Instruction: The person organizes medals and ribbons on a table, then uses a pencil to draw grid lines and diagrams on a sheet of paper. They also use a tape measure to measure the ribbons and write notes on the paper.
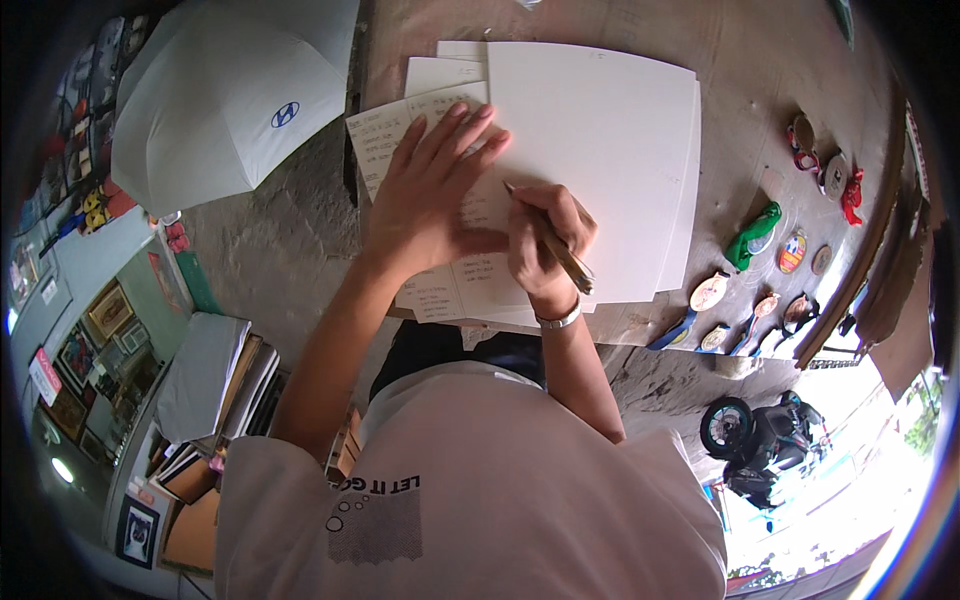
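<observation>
Palm down, my left hand (425, 200) lies on a sheet of handwritten paper (370, 140) with its fingers stretched out, holding nothing. Close to its right, my right hand (545, 235) is closed round a slim brown pencil (562, 258). The dark tip points up and left, just over the paper; its back end looks thick, as if several sticks lie together. I cannot tell whether the tip touches. Beneath both hands are stacked large white sheets (600, 150), mostly blank, with small handwriting near their left side. A metal watch band (560, 317) circles my right wrist.
On the brown table (740, 60), several medals (709, 291) with ribbons and a green ribbon bundle (752, 238) lie to the right. A white umbrella (225, 100) stands open at the upper left. Stacked folders (205, 375) sit at the left; a motorcycle (765, 440) is parked beyond the table.
</observation>
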Tool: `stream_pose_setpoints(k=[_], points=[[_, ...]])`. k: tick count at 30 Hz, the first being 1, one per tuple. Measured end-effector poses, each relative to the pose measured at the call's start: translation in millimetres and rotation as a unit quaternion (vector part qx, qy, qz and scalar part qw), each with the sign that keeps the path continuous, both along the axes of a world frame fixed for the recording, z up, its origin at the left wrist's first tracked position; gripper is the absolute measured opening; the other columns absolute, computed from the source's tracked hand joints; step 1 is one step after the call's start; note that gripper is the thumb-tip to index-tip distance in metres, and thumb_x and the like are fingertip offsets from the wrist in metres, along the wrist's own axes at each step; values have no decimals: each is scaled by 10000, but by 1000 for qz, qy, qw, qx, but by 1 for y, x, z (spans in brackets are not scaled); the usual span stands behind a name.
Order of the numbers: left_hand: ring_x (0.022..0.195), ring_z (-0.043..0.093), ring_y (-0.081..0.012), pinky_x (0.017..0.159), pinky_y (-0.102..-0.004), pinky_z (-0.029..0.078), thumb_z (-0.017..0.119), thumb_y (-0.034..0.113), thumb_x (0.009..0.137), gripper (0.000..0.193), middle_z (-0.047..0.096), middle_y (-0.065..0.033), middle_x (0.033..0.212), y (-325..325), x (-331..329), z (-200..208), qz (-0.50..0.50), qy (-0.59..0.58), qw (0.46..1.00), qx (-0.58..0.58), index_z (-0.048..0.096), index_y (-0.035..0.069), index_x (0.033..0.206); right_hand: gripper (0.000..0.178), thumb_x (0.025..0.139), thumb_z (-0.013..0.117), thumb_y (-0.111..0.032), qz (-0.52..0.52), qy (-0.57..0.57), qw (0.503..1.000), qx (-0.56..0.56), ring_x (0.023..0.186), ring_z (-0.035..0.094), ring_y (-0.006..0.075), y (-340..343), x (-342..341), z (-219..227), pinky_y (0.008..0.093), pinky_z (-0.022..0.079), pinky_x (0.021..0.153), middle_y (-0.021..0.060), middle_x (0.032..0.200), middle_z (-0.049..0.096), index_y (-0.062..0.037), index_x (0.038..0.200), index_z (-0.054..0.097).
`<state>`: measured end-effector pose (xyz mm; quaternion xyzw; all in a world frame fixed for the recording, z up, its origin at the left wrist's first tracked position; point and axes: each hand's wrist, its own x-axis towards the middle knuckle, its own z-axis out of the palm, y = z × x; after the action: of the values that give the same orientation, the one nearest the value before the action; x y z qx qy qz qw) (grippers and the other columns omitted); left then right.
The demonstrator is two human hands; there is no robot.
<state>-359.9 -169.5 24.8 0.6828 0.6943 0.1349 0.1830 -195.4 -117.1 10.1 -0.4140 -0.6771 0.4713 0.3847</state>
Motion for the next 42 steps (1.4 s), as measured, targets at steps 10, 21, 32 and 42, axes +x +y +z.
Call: stream_pose_setpoints(k=[10, 21, 32, 42], points=[[1511, 306, -282, 1241, -534, 227, 802, 672, 619, 1103, 339, -50, 1626, -3, -4, -3, 11, -49, 999, 1, 394, 215, 1536, 108, 756, 624, 50, -5, 0, 1000, -13, 572, 600, 286, -5, 0, -3, 348, 483, 572, 127, 696, 624, -15, 842, 608], [1503, 321, -275, 1233, -538, 241, 772, 728, 634, 1099, 349, -42, 1617, -3, -4, -6, 9, -36, 999, 11, 397, 220, 1533, 99, 753, 618, 35, -20, -36, 999, 27, 567, 595, 278, -5, -3, -4, 343, 477, 560, 124, 671, 592, -11, 841, 611], [1505, 313, -281, 1234, -533, 231, 749, 765, 651, 1110, 364, -57, 1609, -3, -5, -4, -1, -30, 1000, -4, 397, 199, 1538, 99, 897, 554, -39, -119, 62, 986, -103, 601, 528, 129, -9, 9, 2, 278, 444, 580, 65, 732, 603, 15, 949, 619], [1490, 328, -265, 1230, -512, 258, 767, 706, 657, 1042, 374, -31, 1603, -2, -8, -3, -14, -16, 1000, 5, 455, 165, 1491, 214, 845, 649, 5, 42, -20, 998, 51, 843, 709, 212, 103, -24, -12, 324, 533, 781, 81, 937, 770, -12, 1056, 682]])
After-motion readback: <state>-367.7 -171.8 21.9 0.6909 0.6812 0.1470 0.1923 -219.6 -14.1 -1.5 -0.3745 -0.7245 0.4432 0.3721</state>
